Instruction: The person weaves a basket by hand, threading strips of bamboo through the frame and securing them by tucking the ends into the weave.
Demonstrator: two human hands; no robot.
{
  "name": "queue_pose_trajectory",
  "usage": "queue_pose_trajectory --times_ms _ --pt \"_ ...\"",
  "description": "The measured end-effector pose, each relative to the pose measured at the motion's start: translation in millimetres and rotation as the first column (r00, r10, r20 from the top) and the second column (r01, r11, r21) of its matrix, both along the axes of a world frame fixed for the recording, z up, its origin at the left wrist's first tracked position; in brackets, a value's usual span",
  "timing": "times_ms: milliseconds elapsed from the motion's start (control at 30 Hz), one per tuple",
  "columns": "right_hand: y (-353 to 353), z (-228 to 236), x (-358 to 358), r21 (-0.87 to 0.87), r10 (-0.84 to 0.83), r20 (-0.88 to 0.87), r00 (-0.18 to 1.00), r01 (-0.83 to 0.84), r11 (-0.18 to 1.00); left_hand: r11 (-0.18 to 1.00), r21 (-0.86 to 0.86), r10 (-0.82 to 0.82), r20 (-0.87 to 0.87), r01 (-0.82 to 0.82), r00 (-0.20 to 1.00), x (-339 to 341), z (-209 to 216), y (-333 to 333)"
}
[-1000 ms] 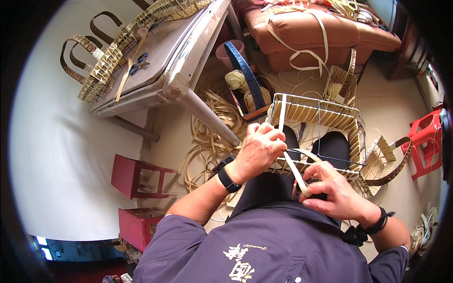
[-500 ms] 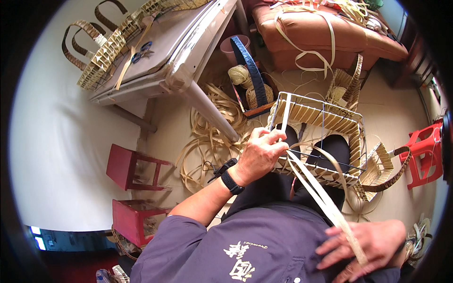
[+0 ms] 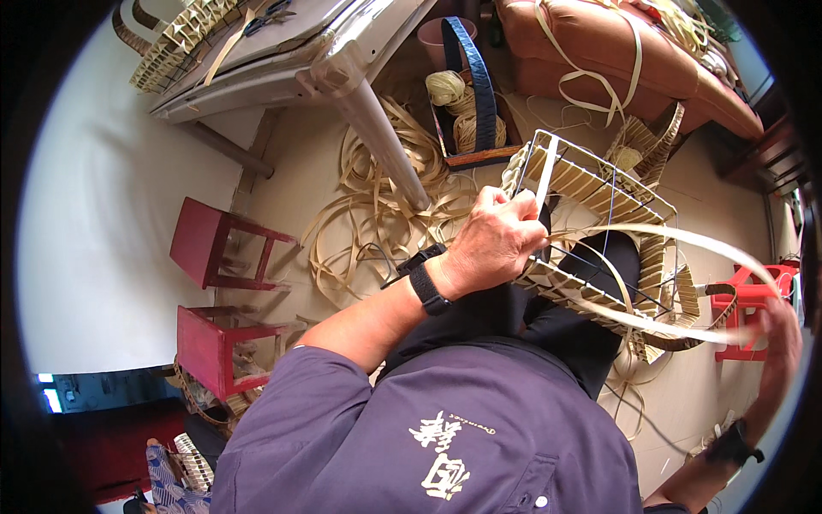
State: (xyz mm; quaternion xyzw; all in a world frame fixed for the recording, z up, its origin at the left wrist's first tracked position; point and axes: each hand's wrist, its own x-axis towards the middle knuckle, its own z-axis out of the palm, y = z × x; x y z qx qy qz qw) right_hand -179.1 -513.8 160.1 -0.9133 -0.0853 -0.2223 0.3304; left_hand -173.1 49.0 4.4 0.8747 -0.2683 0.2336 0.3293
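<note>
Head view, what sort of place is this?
Likely a home room used for basket weaving: there's a partly woven wire-framed basket, pale strips heaped on the floor, and a padded brown seat.

Home living room turned weaving nook, by the looks of it. Homey bits: padded orange-brown sofa (image 3: 634, 73), small red wooden stools (image 3: 201, 242), red plastic stool (image 3: 749, 300). Craft bits: loose strips (image 3: 419, 141) all over floor (image 3: 728, 197), scissors (image 3: 268, 17) on table (image 3: 351, 56), half-woven basket (image 3: 599, 190) on lap.

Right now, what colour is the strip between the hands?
The strip is pale cream, seen best in the head view.
</note>
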Motion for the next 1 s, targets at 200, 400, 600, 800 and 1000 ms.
queue_pose_trajectory --times_ms 200,400,600,800,1000 --pt "235.4 -52.6 -6.8 0.117 0.48 -0.496 0.723 -0.492 0.863 0.993 0.044 0.11 -0.038 -0.108 0.993 -12.1 3.0 15.2" --pt "326.3 -136.7 0.3 0.194 0.684 -0.574 0.45 -0.737 0.648 0.993 0.059 0.103 -0.055 -0.1 0.993 -7.7 4.1 12.1" --pt "331.7 -187.3 10.8 0.854 0.833 -0.518 -0.192 -0.158 0.495 0.989 0.047 0.14 -0.052 -0.138 0.989 -9.5 4.8 15.0" --pt "334.8 -196.1 14.2 0.847 0.831 -0.521 -0.195 -0.241 0.474 0.993 0.061 0.101 -0.031 -0.099 0.994 -3.0 -0.4 16.2" --pt "272.0 -83.1 -3.5 0.363 0.794 -0.588 0.154 -0.827 0.429 0.991 0.074 0.108 0.01 -0.109 0.994 -7.6 2.1 18.4"
